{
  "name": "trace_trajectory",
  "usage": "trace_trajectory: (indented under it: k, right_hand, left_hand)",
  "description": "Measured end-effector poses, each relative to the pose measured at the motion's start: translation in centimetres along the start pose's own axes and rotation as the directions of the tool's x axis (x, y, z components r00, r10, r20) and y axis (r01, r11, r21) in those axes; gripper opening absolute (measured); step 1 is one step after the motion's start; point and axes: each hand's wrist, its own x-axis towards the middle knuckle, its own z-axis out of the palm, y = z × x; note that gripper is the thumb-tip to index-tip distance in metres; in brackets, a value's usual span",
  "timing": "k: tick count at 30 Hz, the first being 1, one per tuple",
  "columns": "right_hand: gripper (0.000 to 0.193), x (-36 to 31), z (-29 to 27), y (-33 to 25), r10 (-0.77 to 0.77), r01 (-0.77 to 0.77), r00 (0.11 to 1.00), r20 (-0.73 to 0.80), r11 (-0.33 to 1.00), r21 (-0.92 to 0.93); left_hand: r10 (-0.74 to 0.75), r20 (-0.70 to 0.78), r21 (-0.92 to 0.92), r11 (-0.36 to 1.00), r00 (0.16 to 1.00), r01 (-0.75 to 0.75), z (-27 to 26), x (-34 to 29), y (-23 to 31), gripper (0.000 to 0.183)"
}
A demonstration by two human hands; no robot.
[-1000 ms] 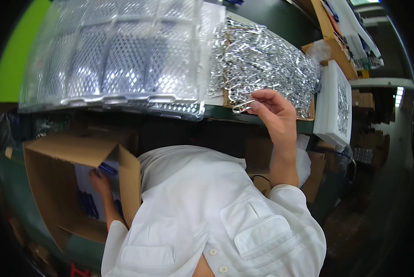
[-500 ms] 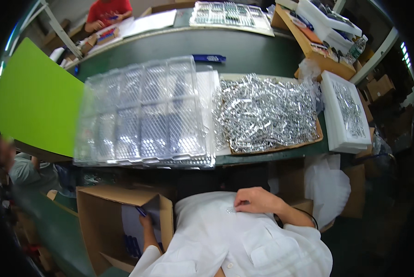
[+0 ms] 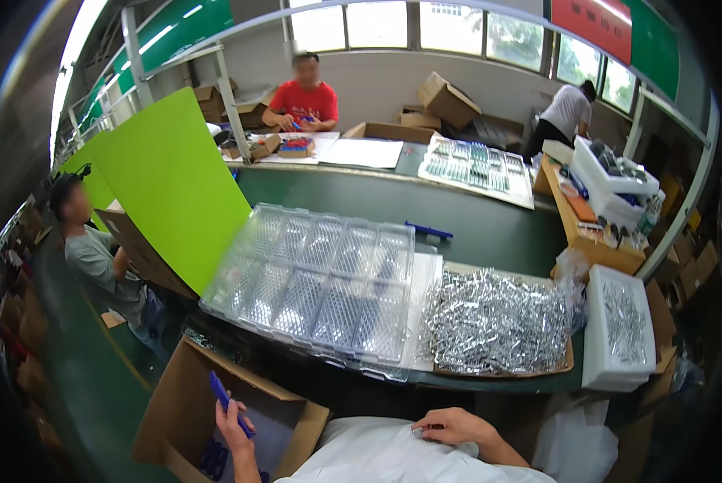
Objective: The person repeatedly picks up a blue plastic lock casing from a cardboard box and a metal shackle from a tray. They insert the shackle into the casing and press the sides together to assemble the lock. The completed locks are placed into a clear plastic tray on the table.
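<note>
My left hand (image 3: 233,427) is closed around a long, slim blue plastic piece (image 3: 219,390), which points up over a cardboard box (image 3: 166,414). More blue pieces (image 3: 213,459) lie at the bottom of that box, partly hidden by its wall and my arm. In front of my white shirt, my right hand (image 3: 456,425) has thumb and fingers pinched on a small silvery metal part (image 3: 418,432), mostly covered by the fingertips. Ahead of it on the bench is a heap of shiny metal parts (image 3: 498,322).
Stacked clear plastic trays (image 3: 320,282) lie left of the heap. Another blue piece (image 3: 429,230) rests behind them. A white foam box (image 3: 622,330) with metal parts stands at right. A green board (image 3: 159,177) rises at left beside a person (image 3: 91,241); someone in red (image 3: 306,102) sits opposite.
My left hand has come up out of the cardboard box with the blue piece. The view has tilted upward, showing more of the room. My right hand stays in front of the shirt.
</note>
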Motion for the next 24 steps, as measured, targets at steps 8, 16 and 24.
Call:
trace_trajectory:
  k: [8,16,24]
  right_hand:
    - [0.028,-2.2,-1.3,-0.3,0.294,-0.277,0.947,-0.128,0.951,0.134]
    - [0.022,-6.1,0.1,3.0,0.385,0.016,0.77,-0.509,0.785,0.619]
    - [0.014,-6.4,-3.5,-0.6,0.345,0.328,0.6,-0.722,0.717,0.615]
  left_hand:
    - [-0.031,0.643,-0.254,0.934,0.765,0.251,10.8,-2.8,3.9,0.061]
    - [-0.264,0.903,-0.004,0.782,0.338,0.623,19.0,-6.9,1.2,0.054]
    - [-0.474,0.877,0.357,0.757,0.083,0.547,25.4,-9.9,-0.8,0.055]
